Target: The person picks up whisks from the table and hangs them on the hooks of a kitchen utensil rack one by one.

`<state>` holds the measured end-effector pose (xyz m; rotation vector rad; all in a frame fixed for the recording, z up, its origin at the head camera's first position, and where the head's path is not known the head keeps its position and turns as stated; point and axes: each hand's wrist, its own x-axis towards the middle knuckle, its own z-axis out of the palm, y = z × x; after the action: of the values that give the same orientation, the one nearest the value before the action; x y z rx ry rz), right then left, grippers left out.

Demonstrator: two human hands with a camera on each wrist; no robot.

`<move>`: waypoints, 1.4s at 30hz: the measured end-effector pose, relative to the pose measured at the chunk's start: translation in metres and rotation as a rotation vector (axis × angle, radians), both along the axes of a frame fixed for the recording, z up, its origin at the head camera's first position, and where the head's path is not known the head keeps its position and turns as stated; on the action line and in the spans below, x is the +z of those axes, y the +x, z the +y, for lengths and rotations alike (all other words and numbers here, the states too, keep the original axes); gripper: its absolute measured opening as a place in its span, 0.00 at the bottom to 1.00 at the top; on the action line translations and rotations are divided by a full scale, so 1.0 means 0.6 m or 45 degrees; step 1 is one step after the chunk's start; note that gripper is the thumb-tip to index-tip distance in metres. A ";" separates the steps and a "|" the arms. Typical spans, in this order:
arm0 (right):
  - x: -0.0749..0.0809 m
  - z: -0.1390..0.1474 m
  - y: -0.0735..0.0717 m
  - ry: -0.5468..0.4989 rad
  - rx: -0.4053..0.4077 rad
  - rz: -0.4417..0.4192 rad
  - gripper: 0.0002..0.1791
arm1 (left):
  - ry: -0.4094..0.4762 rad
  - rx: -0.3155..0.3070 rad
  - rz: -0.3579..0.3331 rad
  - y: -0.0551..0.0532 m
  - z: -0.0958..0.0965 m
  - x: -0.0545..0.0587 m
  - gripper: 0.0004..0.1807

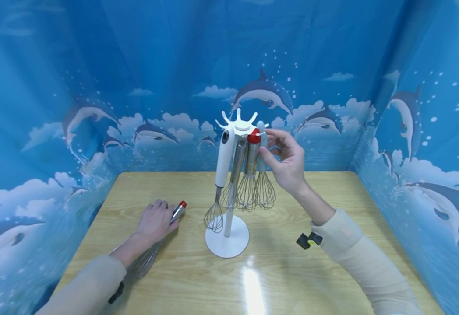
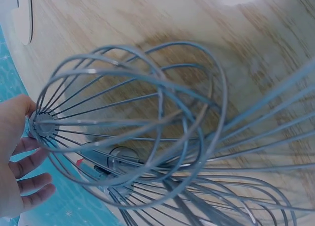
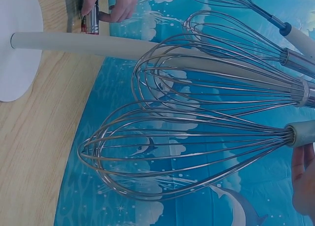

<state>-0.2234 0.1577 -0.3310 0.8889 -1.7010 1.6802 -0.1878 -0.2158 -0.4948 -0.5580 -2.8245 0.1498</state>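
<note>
At the right of a white rack [image 1: 229,249], my right hand [image 1: 289,164] pinches the pale blue handle of a whisk [image 1: 262,165] between thumb and fingers. The wire loops of this whisk [image 3: 187,149] hang downward, close beside a steel whisk with a red end [image 1: 252,158]. On the left of the table my left hand [image 1: 154,222] holds a steel-handled whisk [image 2: 43,125], its wires toward the wrist. A red-ended handle [image 1: 179,211] shows past the thumb. Much of the left hand's grip is hidden from above.
Also hanging on the rack are a white-handled whisk [image 1: 222,159] and a plain steel whisk [image 1: 237,162]. Several white hook arms [image 1: 238,114] spread from its top. The wooden table [image 1: 288,271] meets a blue dolphin-print curtain [image 1: 166,87] at the back and sides.
</note>
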 end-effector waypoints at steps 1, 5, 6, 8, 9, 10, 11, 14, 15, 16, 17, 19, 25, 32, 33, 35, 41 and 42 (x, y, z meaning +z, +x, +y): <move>0.000 0.000 0.000 0.001 -0.001 0.000 0.27 | 0.006 0.001 0.006 0.000 0.001 0.001 0.20; 0.001 0.000 0.001 0.003 -0.002 -0.002 0.27 | 0.021 0.001 0.038 0.002 0.004 0.005 0.20; 0.001 0.000 0.001 0.004 -0.003 -0.002 0.27 | 0.025 -0.003 0.052 0.002 0.005 0.006 0.20; 0.002 0.000 0.002 0.004 -0.005 -0.003 0.28 | 0.033 -0.014 0.084 0.002 0.007 0.008 0.20; 0.002 0.000 0.002 0.006 -0.007 -0.003 0.28 | 0.035 -0.020 0.101 0.003 0.007 0.009 0.20; 0.002 -0.001 0.002 0.006 -0.008 -0.003 0.29 | 0.036 -0.024 0.116 0.003 0.008 0.011 0.20; 0.002 -0.001 0.002 0.006 -0.007 -0.004 0.29 | 0.038 -0.027 0.129 0.003 0.009 0.013 0.21; 0.002 -0.001 0.002 0.006 -0.007 -0.003 0.28 | 0.038 -0.024 0.149 0.005 0.011 0.020 0.22; 0.002 -0.001 0.002 0.007 -0.008 -0.002 0.28 | 0.035 -0.021 0.152 0.006 0.011 0.023 0.22; 0.002 -0.001 0.002 0.007 -0.008 -0.002 0.28 | 0.037 -0.020 0.156 0.006 0.012 0.026 0.22; 0.002 -0.001 0.002 0.007 -0.007 -0.001 0.28 | 0.041 -0.020 0.163 0.007 0.013 0.029 0.22; 0.001 0.000 0.002 0.008 -0.008 0.000 0.28 | 0.049 -0.027 0.186 0.008 0.014 0.035 0.22; 0.002 0.000 0.002 0.004 -0.005 0.002 0.28 | 0.053 -0.070 0.286 0.010 0.016 0.047 0.20; 0.002 -0.001 0.003 0.013 -0.010 0.001 0.30 | 0.048 -0.100 0.340 0.012 0.018 0.053 0.20; 0.002 -0.001 0.003 0.015 -0.011 0.001 0.31 | 0.049 -0.102 0.347 0.012 0.019 0.054 0.20; 0.002 0.000 0.003 0.017 -0.011 0.003 0.32 | 0.055 -0.105 0.360 0.011 0.019 0.055 0.19; 0.001 0.000 0.002 0.019 -0.006 0.006 0.34 | 0.056 -0.119 0.405 0.012 0.019 0.061 0.20; 0.001 0.000 0.002 0.019 -0.007 0.006 0.33 | 0.055 -0.122 0.413 0.012 0.019 0.062 0.21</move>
<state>-0.2221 0.1578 -0.3304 0.8939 -1.7135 1.6629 -0.1808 -0.2046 -0.4575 -0.5981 -2.4771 0.1461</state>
